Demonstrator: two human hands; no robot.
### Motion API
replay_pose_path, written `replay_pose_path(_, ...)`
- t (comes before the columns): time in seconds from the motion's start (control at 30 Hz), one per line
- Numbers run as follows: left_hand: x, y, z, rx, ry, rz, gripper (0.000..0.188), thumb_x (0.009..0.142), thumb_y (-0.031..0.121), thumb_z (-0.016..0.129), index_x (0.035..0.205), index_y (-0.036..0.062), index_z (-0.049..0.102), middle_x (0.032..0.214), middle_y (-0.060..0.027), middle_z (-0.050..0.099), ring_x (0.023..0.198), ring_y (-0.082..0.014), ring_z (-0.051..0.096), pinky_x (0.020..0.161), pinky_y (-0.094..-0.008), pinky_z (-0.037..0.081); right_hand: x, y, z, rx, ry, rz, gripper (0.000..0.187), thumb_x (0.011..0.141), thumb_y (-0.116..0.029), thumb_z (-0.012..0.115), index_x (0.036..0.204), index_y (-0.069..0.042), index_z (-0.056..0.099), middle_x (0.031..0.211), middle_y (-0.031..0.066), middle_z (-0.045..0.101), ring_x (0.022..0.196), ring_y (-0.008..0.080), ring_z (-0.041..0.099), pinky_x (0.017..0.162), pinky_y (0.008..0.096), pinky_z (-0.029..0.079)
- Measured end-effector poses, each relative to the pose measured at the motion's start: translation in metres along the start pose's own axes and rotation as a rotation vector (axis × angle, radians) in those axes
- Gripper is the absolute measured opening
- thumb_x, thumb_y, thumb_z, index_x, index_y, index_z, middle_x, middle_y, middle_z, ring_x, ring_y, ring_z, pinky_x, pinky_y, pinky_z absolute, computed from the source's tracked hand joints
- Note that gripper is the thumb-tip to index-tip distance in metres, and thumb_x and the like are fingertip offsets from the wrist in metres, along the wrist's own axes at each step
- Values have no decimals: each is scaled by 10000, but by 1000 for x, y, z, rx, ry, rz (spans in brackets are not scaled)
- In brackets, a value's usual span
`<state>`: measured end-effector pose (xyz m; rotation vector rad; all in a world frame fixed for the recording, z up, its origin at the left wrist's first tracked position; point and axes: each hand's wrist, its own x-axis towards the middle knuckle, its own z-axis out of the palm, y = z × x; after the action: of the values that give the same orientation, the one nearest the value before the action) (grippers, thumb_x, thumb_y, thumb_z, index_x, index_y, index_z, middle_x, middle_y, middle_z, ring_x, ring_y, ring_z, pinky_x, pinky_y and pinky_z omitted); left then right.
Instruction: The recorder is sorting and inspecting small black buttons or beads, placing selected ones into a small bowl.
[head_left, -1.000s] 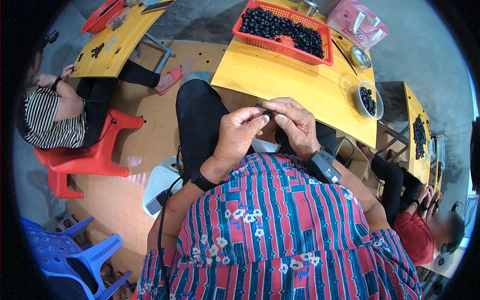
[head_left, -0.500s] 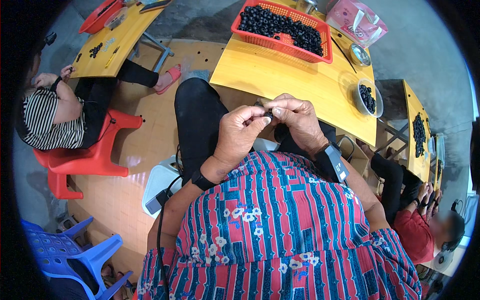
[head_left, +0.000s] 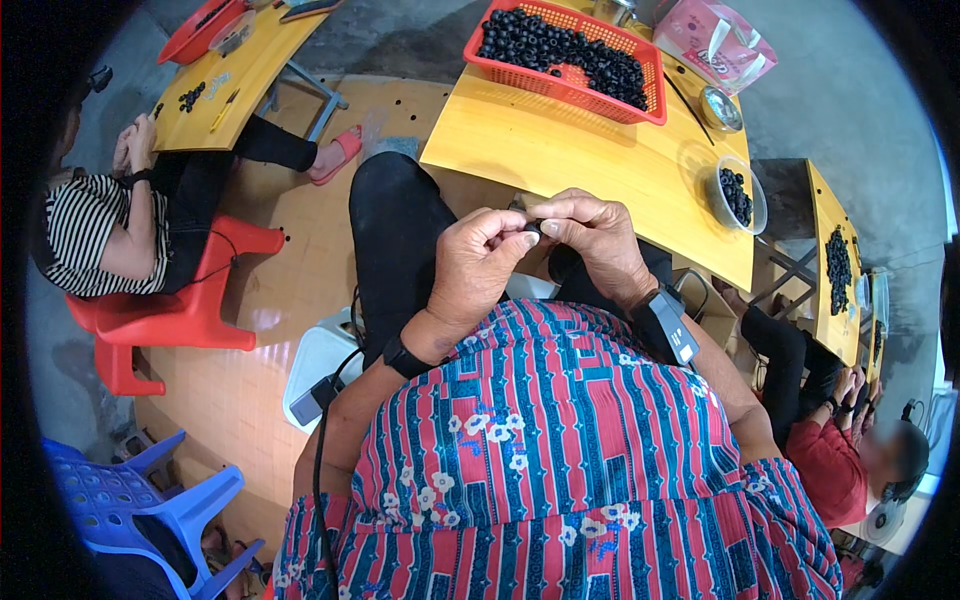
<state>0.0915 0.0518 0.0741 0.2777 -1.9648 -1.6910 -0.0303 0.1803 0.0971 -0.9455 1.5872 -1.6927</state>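
Note:
Just off the front edge of the yellow table (head_left: 540, 150), my two hands meet over my lap. Thumb and fingertips of my left hand (head_left: 475, 262) are pinched on a small black part (head_left: 534, 228). My right hand (head_left: 595, 245) pinches the same spot from the other side, its thumb pressed against the part. Fingers cover most of this piece, so its exact shape is hidden. It looks dark like the small black ring-shaped parts (head_left: 560, 50) heaped in the red basket (head_left: 560, 92) beyond.
On the table's right side are a clear tub (head_left: 757, 208) holding black parts, a metal bowl (head_left: 722, 110), a dark thin rod (head_left: 688, 105) and a pink bag (head_left: 712, 45). Co-workers sit left, on a red stool (head_left: 190, 315), and right. A blue chair (head_left: 165, 510) stands lower left.
My hands stay nearly in place, with only a slight shift of the fingertips around the black part. The co-worker on the left has raised their hands closer together.

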Motion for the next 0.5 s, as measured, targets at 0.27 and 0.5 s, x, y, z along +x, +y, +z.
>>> replay_pose_path(0.27,-1,3,0,-72,-1,-19,94,815,31,647,901,-6,641,771,-2,596,673,-44,515,596,-198,433,-5,-4,8,105,37,-36,163,866,-50,592,996,2,677,860,46,593,752,112,570,701,229,477)
replay_pose_path(0.5,1,6,1,-28,5,5,103,805,20,646,904,-8,643,783,-24,611,678,-59,538,600,-203,438,0,4,5,431,36,166,163,872,-58,588,999,15,660,838,46,602,739,119,588,706,251,514)
